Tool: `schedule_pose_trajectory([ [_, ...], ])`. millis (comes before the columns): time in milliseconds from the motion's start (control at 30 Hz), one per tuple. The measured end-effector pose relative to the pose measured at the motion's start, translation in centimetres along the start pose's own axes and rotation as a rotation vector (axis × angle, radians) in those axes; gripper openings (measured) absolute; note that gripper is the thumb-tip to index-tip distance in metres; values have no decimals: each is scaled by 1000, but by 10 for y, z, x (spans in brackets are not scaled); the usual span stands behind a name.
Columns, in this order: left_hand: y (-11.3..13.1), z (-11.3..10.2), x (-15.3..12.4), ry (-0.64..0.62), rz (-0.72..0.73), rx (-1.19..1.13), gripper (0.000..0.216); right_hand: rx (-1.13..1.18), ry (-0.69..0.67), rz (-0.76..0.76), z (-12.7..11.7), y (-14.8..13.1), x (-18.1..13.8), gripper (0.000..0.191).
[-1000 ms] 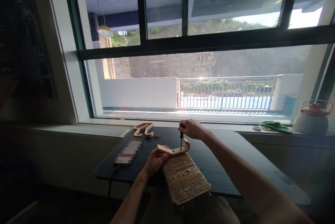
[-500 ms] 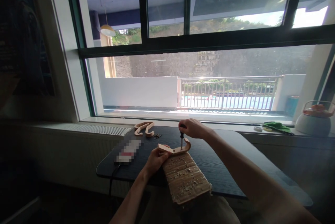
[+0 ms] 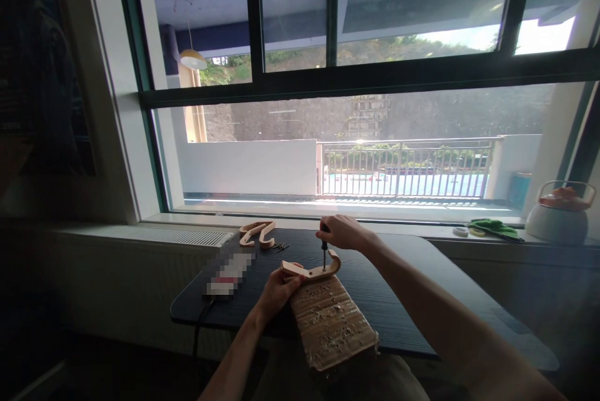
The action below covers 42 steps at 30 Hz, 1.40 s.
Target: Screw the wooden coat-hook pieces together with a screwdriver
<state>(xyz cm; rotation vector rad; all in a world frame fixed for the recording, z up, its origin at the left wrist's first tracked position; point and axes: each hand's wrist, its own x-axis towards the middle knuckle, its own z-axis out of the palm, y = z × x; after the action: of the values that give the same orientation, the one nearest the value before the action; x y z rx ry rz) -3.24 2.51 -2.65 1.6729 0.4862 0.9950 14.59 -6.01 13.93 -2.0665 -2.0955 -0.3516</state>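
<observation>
A dark tabletop [image 3: 398, 288] stands before a big window [image 3: 290, 79], and the room is dim. On the sill, to the right, a round white pot [image 3: 557, 223] has a loop handle; I can't see inside. A green cloth [image 3: 497, 227] lies near it. More bent wood [image 3: 256, 225] and little screws [image 3: 282, 247] lie on the tabletop. The pale wooden hook [image 3: 321, 273] sits on the far end of a brown cardboard block [image 3: 335, 326], curling up at one side. The left hand's [image 3: 276, 290] fingers pinch the hook's straight end. The right hand's [image 3: 345, 232] fingers wrap round an upright screwdriver [image 3: 324, 256], its tip down at the wood.
</observation>
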Motion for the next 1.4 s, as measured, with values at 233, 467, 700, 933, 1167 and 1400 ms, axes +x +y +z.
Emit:
schedule_pose_trajectory([
  [233, 1, 0, 0, 3, 5, 15, 32, 43, 0, -56, 1, 4, -2, 27],
  [467, 2, 0, -1, 19, 22, 37, 32, 22, 45, -13, 7, 2, -2, 34],
  [700, -1, 0, 0, 14, 2, 16, 34, -16, 43, 51, 9, -1, 0, 39],
  [933, 4, 0, -1, 25, -14, 12, 34, 33, 12, -55, 0, 1, -3, 27],
  [1167, 0, 0, -1, -4, -13, 19, 35, 55, 48, -28, 7, -1, -3, 30],
  [1400, 51, -16, 5, 298, 201, 352, 45, 77, 37, -3, 8, 4, -1, 39],
])
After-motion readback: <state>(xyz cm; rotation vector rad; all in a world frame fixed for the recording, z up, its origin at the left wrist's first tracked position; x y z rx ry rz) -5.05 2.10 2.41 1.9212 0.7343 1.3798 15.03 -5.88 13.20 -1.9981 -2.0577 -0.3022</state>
